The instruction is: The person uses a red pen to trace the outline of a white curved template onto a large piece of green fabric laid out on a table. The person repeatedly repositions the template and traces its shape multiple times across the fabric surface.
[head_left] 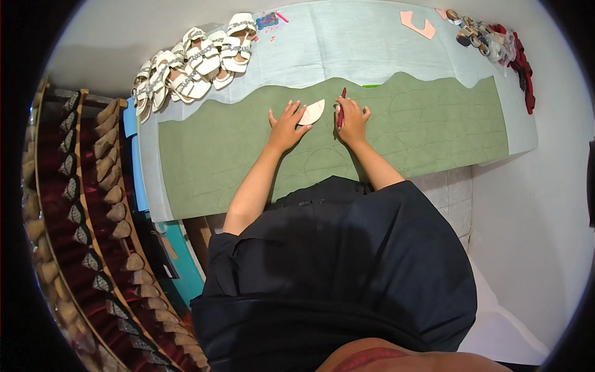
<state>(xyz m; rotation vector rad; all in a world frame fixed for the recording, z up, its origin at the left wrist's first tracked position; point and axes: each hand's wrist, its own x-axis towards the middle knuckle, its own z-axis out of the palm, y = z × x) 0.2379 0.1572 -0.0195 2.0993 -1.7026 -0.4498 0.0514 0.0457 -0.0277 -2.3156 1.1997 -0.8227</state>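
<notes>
A green sheet of material (pixel 217 161) with a wavy far edge lies across the table, and thin outlines are drawn over its middle and right part. My left hand (pixel 288 127) rests on it with fingers spread, its fingertips touching a small cream half-round template (pixel 313 113). Just right of the template, my right hand (pixel 352 121) grips a dark red pen (pixel 341 110) held upright between the fingers. The pen's lower tip is close to the sheet; whether it touches cannot be made out.
White sandals (pixel 195 59) stand in a cluster at the far left. A pink cut-out template (pixel 418 26) lies at the far right, near several rolls (pixel 474 37) and dark red straps (pixel 524 71). Racks of shoe lasts (pixel 114 192) stand left of the table (pixel 347 37); a wall closes the right side.
</notes>
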